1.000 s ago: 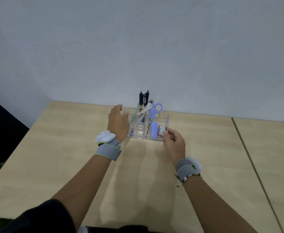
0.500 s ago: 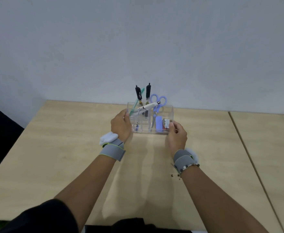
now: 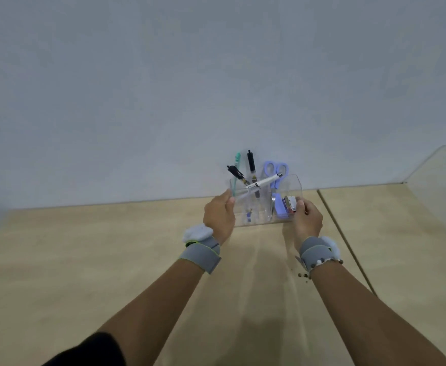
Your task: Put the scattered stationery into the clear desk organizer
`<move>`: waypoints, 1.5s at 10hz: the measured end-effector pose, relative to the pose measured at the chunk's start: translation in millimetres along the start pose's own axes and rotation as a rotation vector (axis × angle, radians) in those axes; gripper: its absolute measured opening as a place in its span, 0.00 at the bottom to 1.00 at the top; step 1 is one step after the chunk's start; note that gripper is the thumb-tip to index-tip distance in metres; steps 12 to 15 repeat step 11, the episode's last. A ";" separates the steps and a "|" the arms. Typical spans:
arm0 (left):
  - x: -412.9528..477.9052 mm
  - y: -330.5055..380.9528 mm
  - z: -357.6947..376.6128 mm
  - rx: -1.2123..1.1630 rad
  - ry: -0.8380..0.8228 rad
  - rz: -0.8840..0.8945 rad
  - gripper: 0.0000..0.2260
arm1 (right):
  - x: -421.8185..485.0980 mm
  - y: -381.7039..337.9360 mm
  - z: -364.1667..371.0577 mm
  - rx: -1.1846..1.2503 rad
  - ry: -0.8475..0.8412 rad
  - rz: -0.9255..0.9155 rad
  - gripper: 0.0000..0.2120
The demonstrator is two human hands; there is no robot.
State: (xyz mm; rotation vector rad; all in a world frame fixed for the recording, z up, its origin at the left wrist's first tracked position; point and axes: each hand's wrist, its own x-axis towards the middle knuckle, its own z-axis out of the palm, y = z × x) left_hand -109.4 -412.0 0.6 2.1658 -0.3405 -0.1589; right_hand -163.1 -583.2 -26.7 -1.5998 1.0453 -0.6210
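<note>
Since the clear desk organizer [image 3: 265, 202] now sits square to me where a second ago it was skewed with one corner turned my way, I take it my hands have swung it round and drawn it a little nearer the wall behind; it rests on the wooden table [image 3: 111, 260], close to the table's far edge. My left hand [image 3: 218, 216] is closed on the organizer's left end, thumb on the front wall, and my right hand [image 3: 307, 216] is wrapped round its right front corner; both are gripping the organizer itself, nothing else. Inside it, the pens [image 3: 251, 165] stand and lean in the left compartments, a white marker [image 3: 264, 181] lies slanted across the rim, the purple scissors [image 3: 275, 170] stand toward the back, and a purple block [image 3: 280, 207] and a small stapler-like item [image 3: 290, 203] sit at the right end; I see no loose stationery on the table around the organizer, so I judge the filling done and this a final straightening. The clear walls make the compartment divisions hard to read; small bits at the bottom left are too tiny to name; my right fingers cover part of the stapler-like item; the table's near and right reaches are cut off.
</note>
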 end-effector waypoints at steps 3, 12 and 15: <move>13.3 11.8 44.1 -0.025 -0.076 -0.038 0.18 | 36.6 11.5 -11.6 0.011 0.078 0.082 0.17; 7.5 30.8 -9.6 -0.162 -0.088 0.028 0.19 | 3.7 -40.6 -0.8 -0.048 0.104 -0.072 0.22; 7.5 30.8 -9.6 -0.162 -0.088 0.028 0.19 | 3.7 -40.6 -0.8 -0.048 0.104 -0.072 0.22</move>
